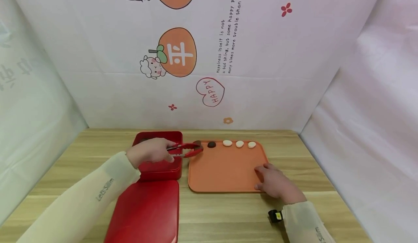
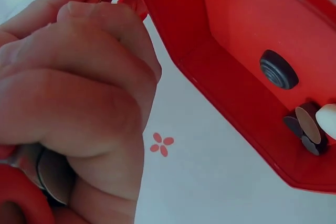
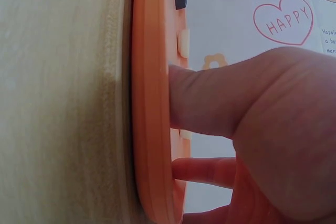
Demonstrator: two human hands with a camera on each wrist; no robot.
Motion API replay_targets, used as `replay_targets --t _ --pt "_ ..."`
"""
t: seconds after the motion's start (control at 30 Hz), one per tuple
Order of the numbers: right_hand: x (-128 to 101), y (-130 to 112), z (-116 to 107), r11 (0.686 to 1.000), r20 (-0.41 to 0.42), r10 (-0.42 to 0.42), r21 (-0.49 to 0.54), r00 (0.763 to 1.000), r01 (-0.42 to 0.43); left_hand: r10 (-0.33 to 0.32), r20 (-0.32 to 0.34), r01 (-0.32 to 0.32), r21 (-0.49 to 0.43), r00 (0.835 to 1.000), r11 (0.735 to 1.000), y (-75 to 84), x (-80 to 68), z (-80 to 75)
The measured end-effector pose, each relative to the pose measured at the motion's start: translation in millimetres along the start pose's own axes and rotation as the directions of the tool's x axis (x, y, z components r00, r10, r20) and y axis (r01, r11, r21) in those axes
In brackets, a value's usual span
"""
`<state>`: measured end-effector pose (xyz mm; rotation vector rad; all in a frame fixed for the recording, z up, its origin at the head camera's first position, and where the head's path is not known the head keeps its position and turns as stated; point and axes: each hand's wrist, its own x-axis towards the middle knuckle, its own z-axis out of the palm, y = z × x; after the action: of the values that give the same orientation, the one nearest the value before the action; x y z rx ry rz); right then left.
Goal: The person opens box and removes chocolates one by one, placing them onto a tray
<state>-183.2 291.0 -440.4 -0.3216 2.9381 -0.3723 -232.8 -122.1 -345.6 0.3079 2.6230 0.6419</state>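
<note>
My left hand (image 1: 152,150) grips a pair of red tongs (image 1: 193,153) above the right rim of a deep red box (image 1: 163,166). At the tongs' tips is a brown chocolate (image 1: 197,143), over the far left corner of an orange tray (image 1: 225,172). A dark chocolate (image 1: 211,145) and three white chocolates (image 1: 240,144) lie in a row along the tray's far edge. Fingertips and thumb of my right hand (image 1: 277,183) press on the tray's right side. Inside the box, the left wrist view shows a dark ridged chocolate (image 2: 279,70) and several other pieces.
A red lid (image 1: 147,212) lies on the wooden table (image 1: 222,217), just in front of the box. A small black item with a yellow label (image 1: 275,216) is by the right sleeve. White printed cloth (image 1: 261,72) walls the table at the back and both sides.
</note>
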Motion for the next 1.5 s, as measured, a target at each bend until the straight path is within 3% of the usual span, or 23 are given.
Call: replay_targets --t 0.27,0.6,0.9,1.2,1.5 --pt "0 0 0 1.0 0.003 -0.001 -0.008 1.0 0.001 -0.016 0.006 0.016 0.052 1.0 0.999 5.5 8.6 4.6" --pt "1 0 0 1.0 0.003 -0.003 -0.013 1.0 0.003 -0.04 -0.004 0.04 0.089 0.999 0.995 10.6 8.1 3.8" --pt "-1 -2 -2 1.0 0.005 -0.017 -0.015 1.0 0.017 -0.033 -0.004 0.033 0.091 0.999 0.995 11.9 7.4 4.4" --pt "0 -2 -4 0.999 0.005 -0.02 -0.025 1.0 0.02 -0.018 -0.002 0.018 0.17 1.0 0.985 15.7 7.3 0.0" --pt "-1 -4 -3 1.0 0.015 -0.008 -0.019 1.0 0.008 0.012 0.001 -0.012 0.136 1.0 0.991 15.5 -0.3 -1.5"
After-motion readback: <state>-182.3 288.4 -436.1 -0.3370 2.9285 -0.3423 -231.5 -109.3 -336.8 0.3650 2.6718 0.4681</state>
